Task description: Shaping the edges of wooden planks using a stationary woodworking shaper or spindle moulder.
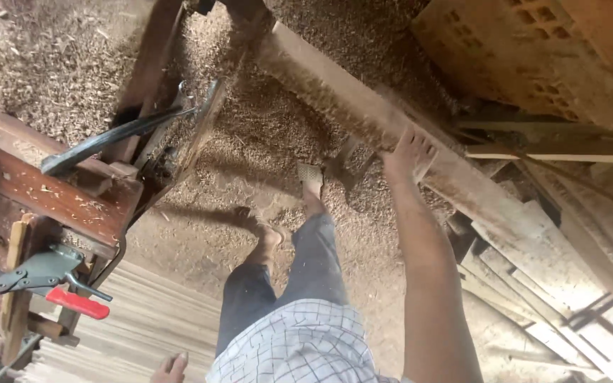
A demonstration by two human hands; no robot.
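A person in a checked shirt and dark trousers stood on a floor [58, 64] thick with sawdust; the right hand [407, 152] lay flat, fingers spread wide, on a long plank [335, 89] that ran slantwise from the top of the frame down towards the lower right; the hand pressed on the plank's upper face and gripped nothing else; the plank's far end was dusted with shavings and blurred. The left hand [170, 369] showed only at the bottom edge, just beside the shirt and above a stack of pale thin boards [143, 319]; its fingers looked loosely curled, and whether it held anything could not be told. One foot in a sandal [311, 177] stood near the plank, the other foot [267, 237] set back on the sawdust. To the left stood a reddish wooden workbench [37, 188] with a dark metal lever [108, 138] lying across it; a clamp with a red handle [76, 303] was fixed to the bench's lower frame. Further planks [526, 234] lay piled under and beside the long one at the right; a wall of hollow clay bricks [533, 50] rose in the upper right corner.
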